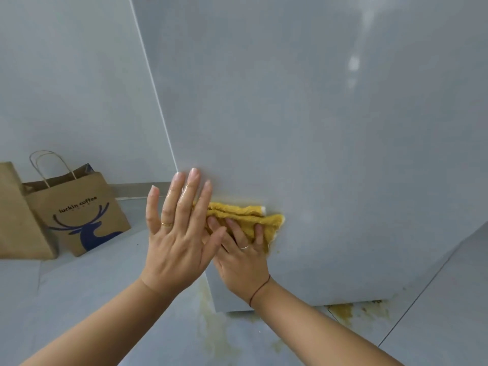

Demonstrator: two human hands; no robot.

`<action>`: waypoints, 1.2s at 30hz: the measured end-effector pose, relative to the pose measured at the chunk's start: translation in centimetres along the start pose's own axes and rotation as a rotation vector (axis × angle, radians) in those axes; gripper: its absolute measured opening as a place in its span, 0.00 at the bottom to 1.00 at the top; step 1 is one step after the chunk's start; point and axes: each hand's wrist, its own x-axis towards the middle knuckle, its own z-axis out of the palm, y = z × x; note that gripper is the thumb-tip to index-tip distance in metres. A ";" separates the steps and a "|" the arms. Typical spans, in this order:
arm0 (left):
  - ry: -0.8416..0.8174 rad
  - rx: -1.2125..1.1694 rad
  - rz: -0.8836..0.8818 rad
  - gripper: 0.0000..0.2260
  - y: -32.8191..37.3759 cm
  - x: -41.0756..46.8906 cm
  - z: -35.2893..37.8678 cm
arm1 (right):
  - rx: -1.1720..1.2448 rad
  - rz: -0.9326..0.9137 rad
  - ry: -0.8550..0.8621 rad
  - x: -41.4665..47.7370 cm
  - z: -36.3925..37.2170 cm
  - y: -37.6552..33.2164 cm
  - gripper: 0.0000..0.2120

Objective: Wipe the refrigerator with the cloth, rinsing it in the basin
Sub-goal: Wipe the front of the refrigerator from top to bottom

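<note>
Yellow terry cloth [248,220], bunched and wet-looking, is pressed against the lower part of the grey refrigerator [317,128] side, a little below the middle of the frame. The right hand [243,249] clamps it there, fingers curled over the folds. The left hand [177,233] is spread flat with nothing in it, fingers glistening, its fingertips at the refrigerator's left edge; whether they touch the panel I cannot tell.

Wiping looks well under way but not finished. A faint yellowish smear sits on the panel around the cloth, and a few specks cling just below it, so this low patch seems to be the one in hand. Higher up, the panel shows pale streaks at the upper right that may be only glare. Yellow staining also marks the floor [211,334] under and beside the refrigerator's base at the bottom of the frame.

No basin is in view, so rinsing would mean carrying the cloth elsewhere. Two brown paper bags [76,215] stand at the left.
</note>
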 end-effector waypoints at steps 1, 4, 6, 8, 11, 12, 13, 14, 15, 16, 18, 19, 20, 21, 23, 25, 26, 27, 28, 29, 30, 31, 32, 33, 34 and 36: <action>-0.012 0.007 0.002 0.28 0.2 -0.3 0.2 | -0.008 -0.013 -0.017 -0.9 0.4 -0.2 0.37; -0.049 0.030 0.033 0.28 0.8 -1.4 1.0 | -0.029 -0.071 -0.072 -3.7 1.7 -0.5 0.34; -0.066 0.049 0.055 0.28 1.1 -2.0 1.6 | -0.018 -0.144 -0.131 -5.2 2.2 0.2 0.26; -0.063 0.053 0.043 0.29 1.4 -2.3 2.1 | -0.013 -0.223 -0.161 -6.1 2.4 1.2 0.24; -0.032 0.030 -0.003 0.29 1.9 -2.4 2.6 | 0.005 -0.259 -0.096 -5.4 1.6 3.2 0.23; -0.028 0.015 -0.005 0.30 1.9 -2.4 2.8 | -0.003 -0.246 -0.056 -4.9 1.3 3.8 0.23; -0.023 -0.003 -0.002 0.31 2.0 -2.4 3.1 | -0.013 -0.227 -0.028 -4.3 0.8 4.7 0.24; -0.018 -0.011 0.006 0.31 1.9 -2.5 3.2 | -0.019 -0.209 0.001 -3.6 0.2 5.7 0.26; -0.018 -0.012 0.013 0.31 1.7 -2.7 3.2 | -0.022 -0.188 0.030 -2.8 -0.4 6.6 0.27; -0.019 -0.020 0.012 0.30 1.8 -2.7 3.3 | -0.029 -0.176 0.049 -2.2 -0.9 7.9 0.27; -0.016 -0.038 -0.001 0.31 2.0 -2.7 3.3 | -0.043 -0.146 0.095 -1.0 -2.1 10.6 0.28; -0.013 -0.043 -0.007 0.31 2.2 -2.7 3.4 | -0.052 -0.119 0.124 -0.4 -2.6 11.8 0.28; -0.011 -0.045 -0.010 0.31 2.3 -2.6 3.6 | -0.066 -0.081 0.147 0.0 -2.9 12.9 0.28; -0.009 -0.042 -0.007 0.31 2.5 -2.6 3.7 | -0.071 -0.032 0.167 0.4 -3.2 13.7 0.29; -0.005 -0.035 0.009 0.31 2.8 -2.7 4.3 | -0.070 0.058 0.190 0.6 -3.2 13.9 0.29; 0.010 -0.030 0.039 0.31 3.4 -3.0 4.8 | -0.069 0.081 0.194 -0.2 -2.5 13.2 0.28; 0.016 -0.030 0.061 0.31 3.8 -3.1 5.0 | -0.074 0.062 0.181 -1.1 -1.9 12.8 0.28; 0.016 -0.032 0.084 0.31 4.4 -3.4 5.3 | -0.080 0.032 0.161 -2.3 -1.3 12.5 0.28; 0.012 -0.033 0.103 0.31 5.1 -3.7 5.6 | -0.077 0.002 0.140 -3.7 -0.7 12.2 0.28; 0.004 -0.031 0.121 0.31 5.6 -3.9 5.7 | -0.079 -0.024 0.119 -5.1 -0.2 12.1 0.28; -0.003 -0.030 0.135 0.31 6.2 -4.2 5.9 | -0.084 -0.044 0.105 -6.5 0.4 12.0 0.28; -0.012 -0.029 0.148 0.30 6.7 -4.5 6.1 | -0.094 -0.061 0.094 -7.6 0.9 11.8 0.28; -0.014 -0.028 0.160 0.30 7.3 -4.8 6.4 | -0.103 -0.075 0.094 -8.8 1.4 11.7 0.28; -0.022 -0.023 0.163 0.30 7.5 -5.0 6.5 | -0.099 -0.086 0.089 -9.3 1.8 11.5 0.28; -0.024 -0.025 0.173 0.30 8.0 -5.3 6.8 | -0.099 -0.097 0.086 -10.2 2.2 11.5 0.27; -0.043 -0.019 0.176 0.30 8.4 -5.8 7.1 | -0.095 -0.122 0.063 -11.7 2.9 11.5 0.27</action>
